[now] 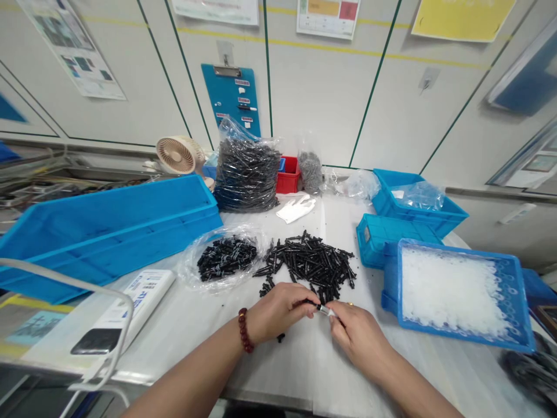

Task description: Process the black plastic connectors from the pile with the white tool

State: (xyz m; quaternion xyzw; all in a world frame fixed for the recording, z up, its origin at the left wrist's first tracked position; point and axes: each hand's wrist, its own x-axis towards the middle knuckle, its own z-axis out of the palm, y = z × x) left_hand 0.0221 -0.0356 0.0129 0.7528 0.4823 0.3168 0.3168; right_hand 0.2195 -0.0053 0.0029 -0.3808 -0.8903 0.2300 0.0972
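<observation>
My left hand [285, 310], with a dark red bead bracelet [245, 331] on its wrist, pinches a slim black rod-shaped part. Facing it, my right hand [359, 331] grips a small whitish tube-like piece [324, 310] that meets the end of the black part. Exactly how the two fit together is hidden by my fingers. Just beyond my hands lies a loose pile of similar black parts [319, 264]. To its left, a clear plastic bag [191, 264] holds more black parts with pale markings. On the right, a blue bin [394, 302] contains many small translucent white pieces [450, 290].
A long blue bin [108, 215] and a white box [134, 307] with a cable stand left. Behind are a fan [178, 154], a big bag of black parts [248, 174], a red bin [288, 177] and a white glove [296, 208]. More blue bins [395, 235] stand back right.
</observation>
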